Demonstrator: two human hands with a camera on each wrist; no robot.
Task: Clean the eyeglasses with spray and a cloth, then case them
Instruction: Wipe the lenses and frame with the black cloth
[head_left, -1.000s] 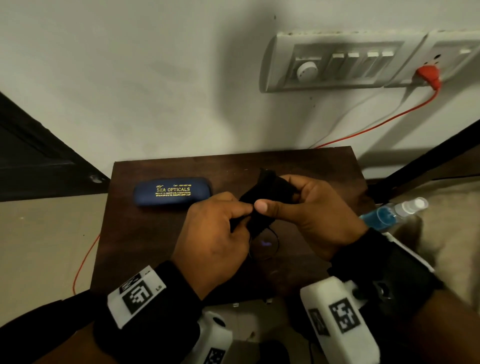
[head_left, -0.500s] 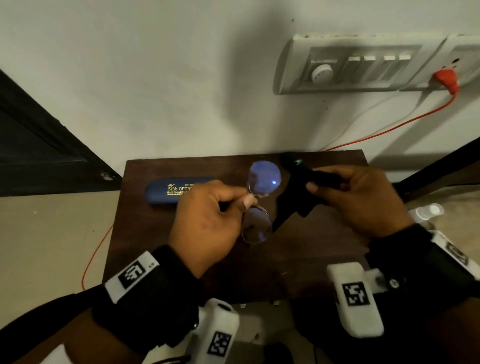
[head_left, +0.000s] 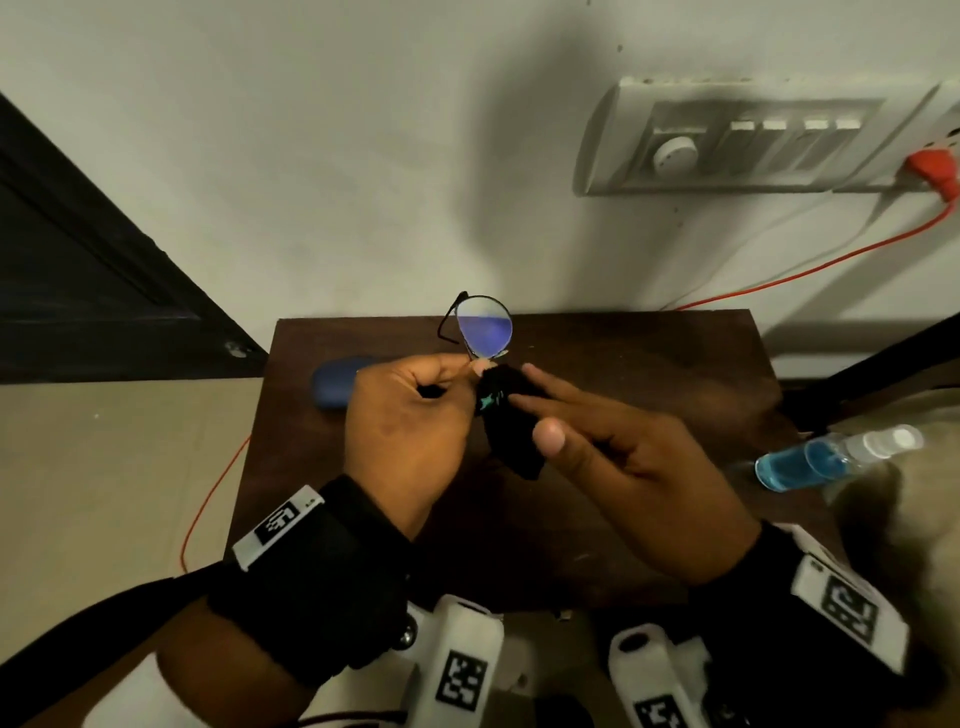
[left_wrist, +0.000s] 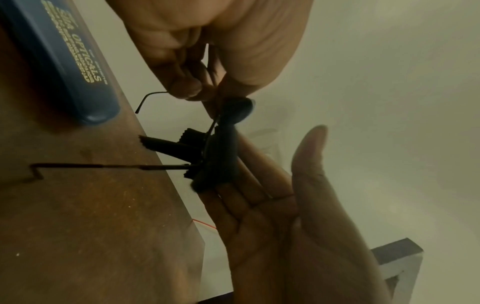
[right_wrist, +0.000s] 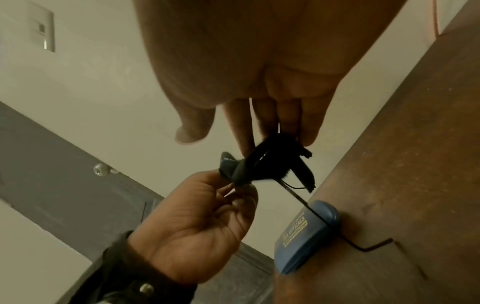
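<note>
- The eyeglasses (head_left: 480, 328) are held up in the air above the far part of the table (head_left: 649, 374), well clear of its top; one round lens stands upright over the knuckles and shows a violet sheen; the other lens is hidden by the cloth; in the left wrist view a thin temple arm sticks out sideways over the table.
- The left hand (head_left: 410, 421) is curled into a loose fist, back toward the head camera; its thumb and forefinger pinch the frame near the middle, just under the bare lens; the wrist is raised and bent inward.
- The black cloth (head_left: 511, 418) is bunched around the lower lens and droops below it in a dark fold; it lies across the fingers of the right hand.
- The right hand (head_left: 618, 452) is turned palm up with its fingers nearly straight and pointing at the left hand; the cloth rests on those fingers; the thumb stands off above the cloth, not pressing it; I read this hand as loose, supporting rather than clasping.
- The blue glasses case (head_left: 335, 384) lies closed on the table beyond the left hand, partly hidden by it.
- The spray bottle (head_left: 831, 457) of blue liquid lies on its side off the table's right edge, well apart from both hands.
</note>
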